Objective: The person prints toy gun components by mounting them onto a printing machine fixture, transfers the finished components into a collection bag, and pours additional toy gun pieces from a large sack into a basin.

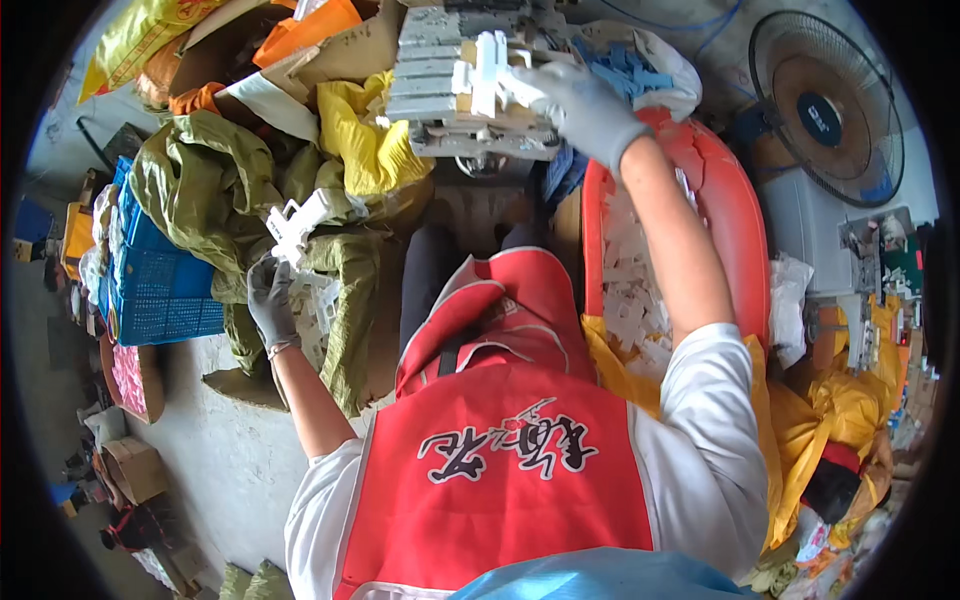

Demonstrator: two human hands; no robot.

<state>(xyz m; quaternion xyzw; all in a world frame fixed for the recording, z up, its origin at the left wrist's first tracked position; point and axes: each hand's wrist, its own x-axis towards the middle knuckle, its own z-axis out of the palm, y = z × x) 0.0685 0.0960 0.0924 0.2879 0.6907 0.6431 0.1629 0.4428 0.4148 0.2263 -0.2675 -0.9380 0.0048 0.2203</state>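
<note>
Both of my hands wear grey gloves. My left hand, out to the left, is closed on the lower end of a white plastic part above the mouth of an olive woven sack. More white plastic pieces show in the sack beside that hand. At the top centre, my right hand reaches to a second white plastic part lying on a grey ridged metal machine bed. Its fingers close on this part's right side; the fingertips are partly hidden.
A red tub with many white pieces stands at my right. Beyond it is a black floor fan. A blue crate, a yellow sack and cardboard boxes crowd the left. Yellow-orange sacking lies at lower right.
</note>
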